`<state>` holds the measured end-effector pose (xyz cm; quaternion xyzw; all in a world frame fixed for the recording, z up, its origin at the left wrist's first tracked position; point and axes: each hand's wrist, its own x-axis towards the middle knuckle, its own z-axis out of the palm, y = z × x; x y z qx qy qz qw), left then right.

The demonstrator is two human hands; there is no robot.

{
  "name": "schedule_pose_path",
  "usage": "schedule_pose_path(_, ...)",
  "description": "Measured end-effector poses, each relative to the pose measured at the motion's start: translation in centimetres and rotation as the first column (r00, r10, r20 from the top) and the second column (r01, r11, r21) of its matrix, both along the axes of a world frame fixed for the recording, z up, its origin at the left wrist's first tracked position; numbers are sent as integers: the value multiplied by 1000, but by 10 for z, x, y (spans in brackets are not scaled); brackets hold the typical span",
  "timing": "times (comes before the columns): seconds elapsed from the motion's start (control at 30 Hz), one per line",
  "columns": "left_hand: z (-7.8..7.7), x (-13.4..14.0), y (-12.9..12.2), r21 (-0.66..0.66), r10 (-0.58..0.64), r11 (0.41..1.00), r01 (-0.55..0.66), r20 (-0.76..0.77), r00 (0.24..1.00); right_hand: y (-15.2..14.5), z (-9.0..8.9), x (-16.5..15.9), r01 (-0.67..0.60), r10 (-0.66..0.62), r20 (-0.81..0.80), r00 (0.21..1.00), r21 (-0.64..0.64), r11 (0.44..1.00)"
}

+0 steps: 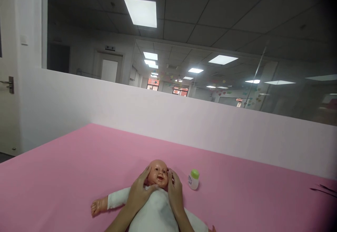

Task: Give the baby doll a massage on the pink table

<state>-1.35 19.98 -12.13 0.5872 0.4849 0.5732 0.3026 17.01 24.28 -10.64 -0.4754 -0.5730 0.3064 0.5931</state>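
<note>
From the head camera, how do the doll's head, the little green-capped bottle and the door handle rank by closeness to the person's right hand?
1. The doll's head: touched by the right hand, just to its left.
2. The green-capped bottle: standing on the pink surface, just right of that hand.
3. The door handle: far off at the left edge.

Pink mat [79, 161] open left — small bottle [193, 179] just right of doll [155, 197].

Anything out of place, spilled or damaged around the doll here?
Nothing stands out. The doll lies face up on the pink table, left hand and right hand cupping its head; the small bottle stands upright, capped.
</note>
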Motion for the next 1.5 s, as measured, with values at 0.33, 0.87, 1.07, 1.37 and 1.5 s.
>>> schedule_pose_path(0.33,-8,-3,3,0,-1,1000,1,-16,1000,-28,-13,11,-87,102,176,979,-86,992)
schedule_pose_path(0.87,-12,-5,8,14,-12,1000,13,-59,998,-31,-12,12,-73,93,244,965,-90,993)
schedule_pose_path(1.07,-14,-5,8,2,-2,1000,2,-82,997,-32,-12,12,-73,93,233,968,-94,993)
schedule_pose_path(1.37,-17,-3,10,13,6,1000,-4,-126,992,-28,-20,11,-59,74,250,965,-70,996)
schedule_pose_path(1.5,-11,-5,3,-21,27,999,-35,-320,947,-32,-11,10,-25,69,395,916,-114,993)
